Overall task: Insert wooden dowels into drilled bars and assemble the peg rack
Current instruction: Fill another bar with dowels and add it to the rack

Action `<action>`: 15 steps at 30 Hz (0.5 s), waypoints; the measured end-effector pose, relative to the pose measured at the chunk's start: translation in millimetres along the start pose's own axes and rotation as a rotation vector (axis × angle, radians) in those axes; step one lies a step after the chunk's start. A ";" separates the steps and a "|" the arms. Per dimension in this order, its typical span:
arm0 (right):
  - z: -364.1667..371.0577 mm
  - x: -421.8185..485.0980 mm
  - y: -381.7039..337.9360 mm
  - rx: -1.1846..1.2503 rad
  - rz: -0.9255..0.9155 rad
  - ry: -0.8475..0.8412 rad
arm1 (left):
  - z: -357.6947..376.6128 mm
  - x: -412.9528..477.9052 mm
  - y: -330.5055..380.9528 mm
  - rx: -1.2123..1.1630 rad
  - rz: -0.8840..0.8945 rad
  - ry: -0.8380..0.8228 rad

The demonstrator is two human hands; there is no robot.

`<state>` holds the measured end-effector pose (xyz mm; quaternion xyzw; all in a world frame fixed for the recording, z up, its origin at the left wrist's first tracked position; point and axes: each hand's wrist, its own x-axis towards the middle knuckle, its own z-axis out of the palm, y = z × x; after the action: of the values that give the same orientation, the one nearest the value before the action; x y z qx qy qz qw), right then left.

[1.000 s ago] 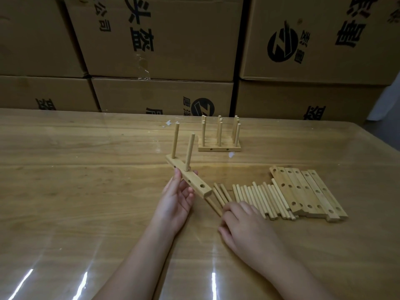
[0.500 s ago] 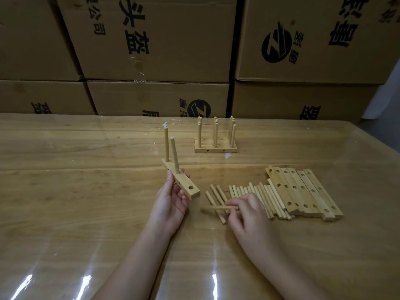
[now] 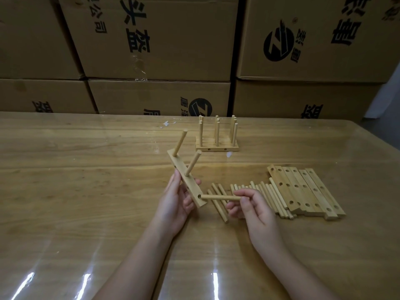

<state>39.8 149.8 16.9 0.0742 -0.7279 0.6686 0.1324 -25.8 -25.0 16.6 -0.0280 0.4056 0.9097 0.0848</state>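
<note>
Left hand (image 3: pixel 173 204): I am gripping the drilled bar (image 3: pixel 186 180) round its lower half, tilted above the middle of the tabletop (image 3: pixel 86 191); two seated dowels (image 3: pixel 191 163) are standing in it.
Right hand (image 3: pixel 255 211): I am pinching the third dowel (image 3: pixel 220 198) by its outer end, with its tip at the last hole (image 3: pixel 199 195).
Doing it well: I am aiming to square the dowel to the bar's face, then push straight while bracing behind the hole.
Risk: I am judging that a slanted entry could jam.
Elsewhere: loose dowels (image 3: pixel 259 191) and spare bars (image 3: pixel 307 191) are lying toward the right edge, and a finished rack (image 3: pixel 217 146) is standing toward the far edge.
</note>
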 end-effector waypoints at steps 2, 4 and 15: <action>0.3 0.1 -0.7 -0.009 0.009 -0.011 | 0.7 -0.9 -1.6 0.036 0.026 -0.028; -0.3 0.6 -1.5 -0.032 0.002 -0.009 | 0.5 -1.2 -2.4 0.048 0.040 -0.053; -8.8 0.8 -9.5 -0.630 -0.394 -0.001 | -1.7 0.9 -6.7 0.179 0.084 -0.115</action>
<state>42.6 157.7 26.9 0.1690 -0.8698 0.3733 0.2748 -25.6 -21.7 10.5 0.0490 0.4806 0.8726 0.0717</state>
